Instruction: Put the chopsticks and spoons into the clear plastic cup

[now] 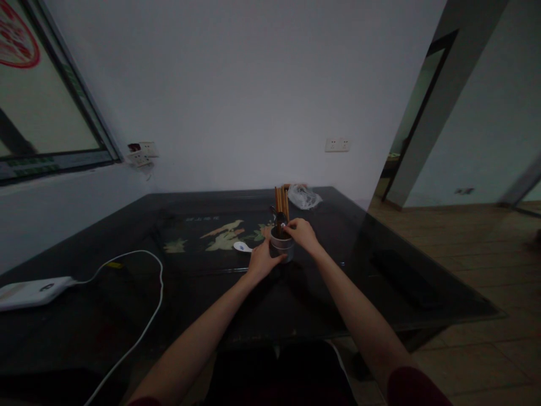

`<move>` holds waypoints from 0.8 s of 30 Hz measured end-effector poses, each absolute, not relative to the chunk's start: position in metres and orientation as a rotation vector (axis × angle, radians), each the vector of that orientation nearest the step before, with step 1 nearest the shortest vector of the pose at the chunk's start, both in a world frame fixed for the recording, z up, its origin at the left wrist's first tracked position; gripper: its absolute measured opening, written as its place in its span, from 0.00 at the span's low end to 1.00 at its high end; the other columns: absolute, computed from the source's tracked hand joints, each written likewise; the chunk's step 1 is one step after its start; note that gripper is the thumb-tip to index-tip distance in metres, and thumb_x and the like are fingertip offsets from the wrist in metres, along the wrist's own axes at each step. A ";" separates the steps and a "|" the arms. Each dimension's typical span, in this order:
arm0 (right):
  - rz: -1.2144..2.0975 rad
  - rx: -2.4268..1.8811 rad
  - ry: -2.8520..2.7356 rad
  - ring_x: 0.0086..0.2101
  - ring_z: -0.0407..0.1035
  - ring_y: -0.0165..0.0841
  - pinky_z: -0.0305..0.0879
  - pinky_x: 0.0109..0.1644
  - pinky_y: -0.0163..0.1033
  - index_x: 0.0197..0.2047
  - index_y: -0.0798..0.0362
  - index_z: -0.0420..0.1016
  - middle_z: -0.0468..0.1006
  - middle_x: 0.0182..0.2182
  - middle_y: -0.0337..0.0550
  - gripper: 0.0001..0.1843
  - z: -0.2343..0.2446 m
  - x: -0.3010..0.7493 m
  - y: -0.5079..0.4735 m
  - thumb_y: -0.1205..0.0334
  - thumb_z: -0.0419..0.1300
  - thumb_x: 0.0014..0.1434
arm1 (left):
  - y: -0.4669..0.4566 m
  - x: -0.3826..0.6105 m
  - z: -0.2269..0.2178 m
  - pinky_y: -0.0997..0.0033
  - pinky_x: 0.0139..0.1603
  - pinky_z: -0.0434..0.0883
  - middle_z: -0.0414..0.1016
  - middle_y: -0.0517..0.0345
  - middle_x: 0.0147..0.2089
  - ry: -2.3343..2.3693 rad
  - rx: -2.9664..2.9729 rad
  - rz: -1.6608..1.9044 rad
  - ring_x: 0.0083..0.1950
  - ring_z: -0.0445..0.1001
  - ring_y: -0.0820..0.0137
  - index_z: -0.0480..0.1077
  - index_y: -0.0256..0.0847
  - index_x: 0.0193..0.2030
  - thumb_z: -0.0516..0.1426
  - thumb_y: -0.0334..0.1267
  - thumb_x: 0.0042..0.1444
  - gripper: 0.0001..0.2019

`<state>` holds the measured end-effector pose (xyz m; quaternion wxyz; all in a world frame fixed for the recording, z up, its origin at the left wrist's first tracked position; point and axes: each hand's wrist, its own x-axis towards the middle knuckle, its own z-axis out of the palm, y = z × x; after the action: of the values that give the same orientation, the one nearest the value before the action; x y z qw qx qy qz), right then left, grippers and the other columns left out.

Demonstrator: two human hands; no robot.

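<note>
A grey cylindrical utensil holder (282,246) stands upright on the dark table, with my left hand (262,260) wrapped around its left side. Wooden chopsticks (282,200) rise from its mouth, beside metal spoons whose bowls point upward. At the rim, my right hand (301,231) has its fingers pinched at a metal spoon (281,218); the fingertips partly hide it. A white ceramic spoon (242,247) with a blue mark lies on the table just left of my left hand, its handle end hidden behind that hand.
Behind the holder, near the wall, lies a crumpled clear plastic bag (304,197). A white device (36,293) with a white cable (160,282) rests on the left of the table (203,316). A dark flat object (403,279) lies on the right.
</note>
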<state>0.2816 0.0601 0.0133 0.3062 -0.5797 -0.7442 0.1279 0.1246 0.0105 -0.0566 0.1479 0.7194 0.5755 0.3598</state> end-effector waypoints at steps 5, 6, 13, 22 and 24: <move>0.242 -1.557 -1.937 0.41 0.72 0.36 0.63 0.42 0.35 0.34 0.50 0.81 0.80 0.38 0.46 0.11 0.015 0.283 0.055 0.56 0.59 0.56 | 0.011 0.124 -0.058 0.60 0.50 0.67 0.74 0.44 0.51 1.648 2.071 1.037 0.53 0.72 0.55 0.61 0.39 0.57 0.62 0.50 0.47 0.32; 0.229 -1.554 -1.931 0.42 0.71 0.36 0.63 0.43 0.35 0.34 0.50 0.81 0.79 0.38 0.46 0.10 0.015 0.284 0.055 0.56 0.59 0.56 | 0.011 0.125 -0.058 0.60 0.50 0.67 0.74 0.44 0.51 1.648 2.074 1.038 0.53 0.72 0.55 0.61 0.39 0.57 0.62 0.50 0.47 0.32; 0.305 -1.315 -1.888 0.37 0.73 0.34 0.63 0.43 0.35 0.28 0.53 0.80 0.81 0.32 0.44 0.11 0.024 0.301 0.058 0.56 0.60 0.55 | 0.006 0.127 -0.051 0.63 0.52 0.67 0.73 0.46 0.54 1.685 2.059 0.995 0.55 0.71 0.58 0.63 0.39 0.55 0.62 0.49 0.47 0.29; 0.677 -1.114 -1.688 0.32 0.72 0.33 0.65 0.36 0.35 0.34 0.58 0.77 0.80 0.30 0.46 0.15 0.013 0.341 0.057 0.55 0.56 0.56 | 0.004 0.125 -0.052 0.63 0.51 0.67 0.73 0.45 0.54 1.672 2.109 1.024 0.54 0.72 0.58 0.62 0.39 0.56 0.61 0.51 0.48 0.30; 0.818 -1.165 -1.657 0.31 0.72 0.32 0.66 0.34 0.34 0.40 0.58 0.75 0.79 0.30 0.46 0.13 0.002 0.348 0.060 0.59 0.57 0.55 | 0.005 0.125 -0.053 0.62 0.51 0.67 0.73 0.44 0.53 1.673 2.123 1.026 0.53 0.72 0.58 0.62 0.38 0.56 0.61 0.51 0.48 0.31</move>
<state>0.3482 0.0601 0.0019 0.4604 -0.4736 -0.6732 0.3324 0.1245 0.0049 -0.0532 0.1250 0.7286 0.5742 0.3520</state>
